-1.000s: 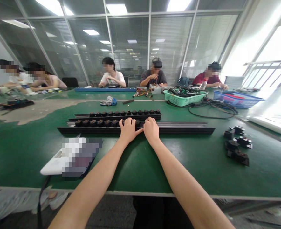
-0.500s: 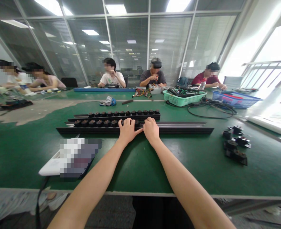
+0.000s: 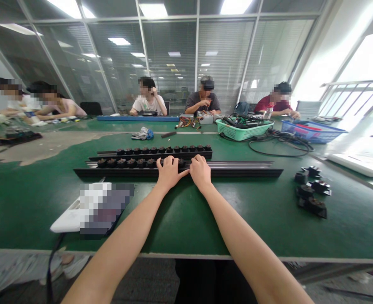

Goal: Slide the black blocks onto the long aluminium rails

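A long black metal rail [image 3: 246, 172] lies crosswise before me, its left part filled with a row of round black socket modules [image 3: 131, 163]. My left hand [image 3: 168, 173] curls its fingers over the right end of that row, its thumb stretched along the rail's front toward the other hand. Just right of it, my right hand [image 3: 201, 171] is closed over the rail's edge. Whatever lies under its fingers is hidden. Behind sits a shorter black rail [image 3: 193, 155] with a similar module row. Several loose black modules [image 3: 313, 205] rest on the table at the right.
At the left front are a white device [image 3: 66, 218] with a cable and a dark, blurred-out flat object [image 3: 118, 207]. Farther back are a grey-blue cloth [image 3: 143, 134], a green basket [image 3: 243, 133] of cables and a blue basket [image 3: 319, 134]. Several people sit across the green table [image 3: 237, 232].
Both hands keep their place on the rail. The view has shifted very slightly. Across the table, the person in white has raised a hand toward the side of the head.
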Motion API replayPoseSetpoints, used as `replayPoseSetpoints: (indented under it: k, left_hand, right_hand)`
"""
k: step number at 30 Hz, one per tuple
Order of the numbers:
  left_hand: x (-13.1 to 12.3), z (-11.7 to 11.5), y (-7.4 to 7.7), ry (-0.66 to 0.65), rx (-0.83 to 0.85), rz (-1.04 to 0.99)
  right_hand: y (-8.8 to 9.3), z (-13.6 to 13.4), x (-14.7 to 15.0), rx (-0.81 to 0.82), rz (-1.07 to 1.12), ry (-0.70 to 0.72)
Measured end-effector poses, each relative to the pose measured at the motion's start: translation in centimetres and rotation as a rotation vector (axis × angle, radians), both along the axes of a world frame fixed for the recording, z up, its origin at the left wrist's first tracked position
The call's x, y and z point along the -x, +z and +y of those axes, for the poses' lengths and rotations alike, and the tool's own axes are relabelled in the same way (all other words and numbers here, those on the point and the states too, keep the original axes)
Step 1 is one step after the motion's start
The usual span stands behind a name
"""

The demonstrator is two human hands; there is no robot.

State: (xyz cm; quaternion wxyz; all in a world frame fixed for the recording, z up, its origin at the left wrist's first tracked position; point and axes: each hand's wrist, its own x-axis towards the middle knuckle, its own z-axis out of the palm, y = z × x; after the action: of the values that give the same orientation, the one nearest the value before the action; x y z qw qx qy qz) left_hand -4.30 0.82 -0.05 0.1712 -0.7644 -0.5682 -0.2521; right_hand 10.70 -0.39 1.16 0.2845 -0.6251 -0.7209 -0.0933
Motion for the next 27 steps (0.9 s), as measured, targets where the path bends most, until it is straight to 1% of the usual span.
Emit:
replayPoseSetpoints:
  k: [15, 27]
  left_hand:
    - [0.07, 0.16, -0.12, -0.012, -0.007, -0.004]
    - [-0.02, 0.00, 0.13, 0.000, 0.008, 0.013]
  right_hand:
    - [-0.18, -0.12, -0.11, -0.010, 0.038, 0.007]
    - [-0.50, 0.15, 0.00, -0.035, 0.070, 0.004]
